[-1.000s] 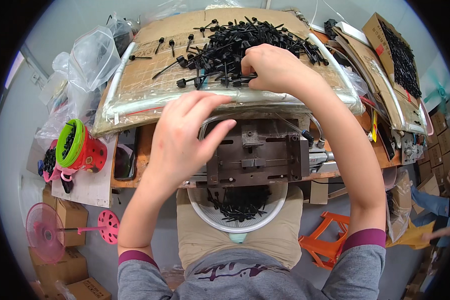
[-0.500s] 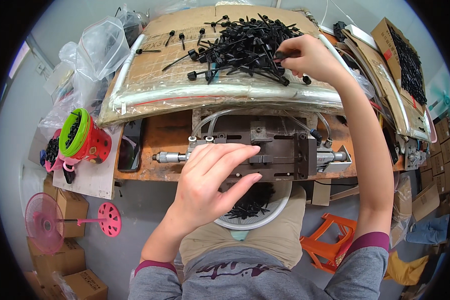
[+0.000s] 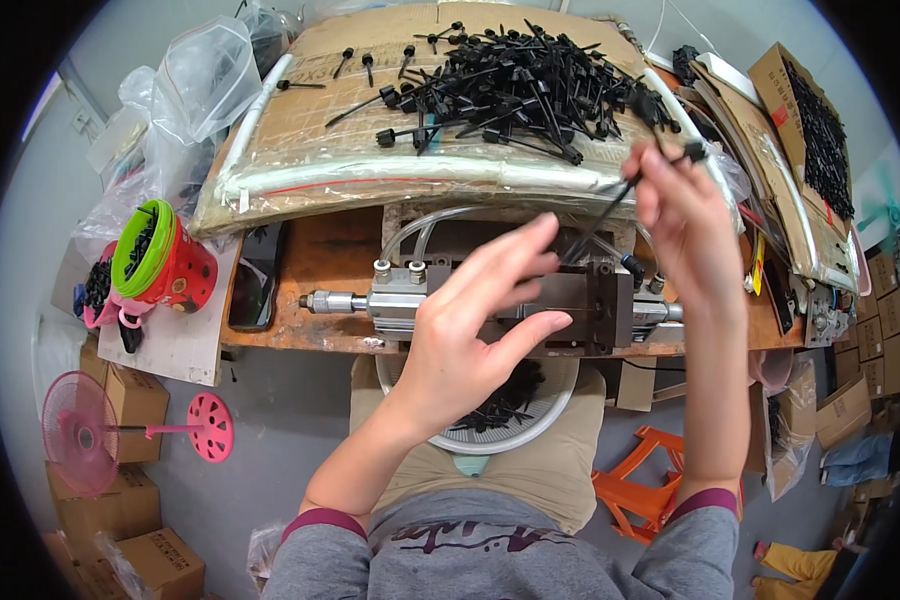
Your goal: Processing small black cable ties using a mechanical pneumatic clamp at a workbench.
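My right hand (image 3: 685, 215) is pinched around a black plastic piece with a knobbed head and thin stem (image 3: 608, 212); the stem points down toward the left. This hand is between the pile of similar black pieces (image 3: 520, 85) and a metal fixture with pneumatic cylinders (image 3: 400, 300). Over the fixture's middle hovers my left hand (image 3: 465, 330), thumb and fingers apart, nothing visible in it. Its fingertips are slightly blurred. The fixture's centre is partly hidden behind that hand.
The pile lies on a cardboard-covered, plastic-wrapped board (image 3: 300, 130). A red bucket with a green rim (image 3: 185, 275) stands at the left, near a phone (image 3: 255, 285). On my lap rests a white basket (image 3: 560, 410) of black pieces. An orange stool (image 3: 635, 480) is lower right.
My right hand has come away from the pile, toward me and the fixture, carrying a black piece. My left hand has shifted right and its fingers have lifted a little.
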The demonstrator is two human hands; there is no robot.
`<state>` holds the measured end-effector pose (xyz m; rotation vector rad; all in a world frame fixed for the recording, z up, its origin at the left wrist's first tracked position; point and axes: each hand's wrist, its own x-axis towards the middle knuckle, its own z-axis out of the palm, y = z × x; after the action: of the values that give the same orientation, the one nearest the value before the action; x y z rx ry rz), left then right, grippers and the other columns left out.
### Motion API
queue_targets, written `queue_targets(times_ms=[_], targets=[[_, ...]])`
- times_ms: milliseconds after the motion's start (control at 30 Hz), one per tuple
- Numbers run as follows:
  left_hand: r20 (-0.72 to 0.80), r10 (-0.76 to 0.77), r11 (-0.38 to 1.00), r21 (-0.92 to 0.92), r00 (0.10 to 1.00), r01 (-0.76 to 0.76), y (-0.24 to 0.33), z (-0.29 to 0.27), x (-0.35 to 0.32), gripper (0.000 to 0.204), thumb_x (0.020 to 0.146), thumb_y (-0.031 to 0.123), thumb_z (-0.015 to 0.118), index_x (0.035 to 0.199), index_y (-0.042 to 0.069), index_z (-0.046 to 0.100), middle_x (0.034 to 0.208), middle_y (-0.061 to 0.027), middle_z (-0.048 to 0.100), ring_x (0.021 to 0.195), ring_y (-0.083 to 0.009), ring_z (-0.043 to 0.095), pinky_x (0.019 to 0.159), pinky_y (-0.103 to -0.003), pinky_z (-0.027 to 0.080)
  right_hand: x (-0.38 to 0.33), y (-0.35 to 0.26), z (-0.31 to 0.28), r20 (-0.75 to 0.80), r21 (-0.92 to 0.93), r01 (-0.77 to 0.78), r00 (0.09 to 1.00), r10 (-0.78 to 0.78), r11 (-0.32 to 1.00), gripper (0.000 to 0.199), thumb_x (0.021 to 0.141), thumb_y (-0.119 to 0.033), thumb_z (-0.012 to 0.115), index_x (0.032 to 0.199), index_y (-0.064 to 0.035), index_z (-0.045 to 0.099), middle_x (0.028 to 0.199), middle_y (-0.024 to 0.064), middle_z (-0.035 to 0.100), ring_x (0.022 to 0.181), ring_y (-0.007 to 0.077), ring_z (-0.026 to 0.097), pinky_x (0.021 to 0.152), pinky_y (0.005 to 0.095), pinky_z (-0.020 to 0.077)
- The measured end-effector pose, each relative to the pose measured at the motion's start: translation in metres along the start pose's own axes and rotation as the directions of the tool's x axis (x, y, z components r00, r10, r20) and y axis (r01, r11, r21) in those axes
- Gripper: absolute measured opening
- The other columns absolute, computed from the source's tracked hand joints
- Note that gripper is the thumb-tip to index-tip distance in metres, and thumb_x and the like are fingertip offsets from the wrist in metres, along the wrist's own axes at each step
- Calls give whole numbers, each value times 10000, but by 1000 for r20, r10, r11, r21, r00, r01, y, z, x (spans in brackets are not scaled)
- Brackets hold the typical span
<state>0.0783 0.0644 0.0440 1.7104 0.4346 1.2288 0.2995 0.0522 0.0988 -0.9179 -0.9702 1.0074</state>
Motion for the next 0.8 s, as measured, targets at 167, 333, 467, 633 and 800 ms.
queue_targets(times_ms=[167,333,467,633,800], targets=[[156,140,962,212,978,-172,4,-3,-21,360,701,-20,806,1052,18,739,974,-95,687,841,-193,667,696,-288,555,-49,31,7,2,127,-191,981,193,973,289,961,-118,623,1182,68,627,983,124,701,719,105,654,619,226,531],[205,35,892,435,978,-123,-7,2,-61,327,700,18,802,1019,18,729,1100,-114,669,872,-207,663,699,-309,567,-67,35,-5,-99,-211,-156,986,137,965,300,996,-155,570,1200,56,633,900,86,685,624,73,584,546,201,453],[273,83,687,681,958,-254,-34,8,-73,290,714,71,772,991,18,709,1245,-149,647,882,-220,677,735,-318,560,-84,30,-5,-39,-355,-169,985,166,920,309,1015,-155,523,1225,48,623,808,41,643,546,30,473,498,174,355],[295,71,595,754,953,-278,-38,14,-66,279,702,89,773,964,21,705,1249,-139,654,773,-214,677,706,-313,544,-98,20,-7,-6,-464,-196,976,219,864,298,1008,-140,507,1212,32,639,757,11,619,516,0,387,478,167,286],[308,32,597,757,951,-265,-36,9,-57,258,696,94,784,937,31,715,1234,-121,667,668,-188,658,643,-293,524,-104,23,-17,-39,-502,-185,981,192,845,253,1005,-143,510,1117,20,668,709,0,606,497,-8,365,454,172,257]])
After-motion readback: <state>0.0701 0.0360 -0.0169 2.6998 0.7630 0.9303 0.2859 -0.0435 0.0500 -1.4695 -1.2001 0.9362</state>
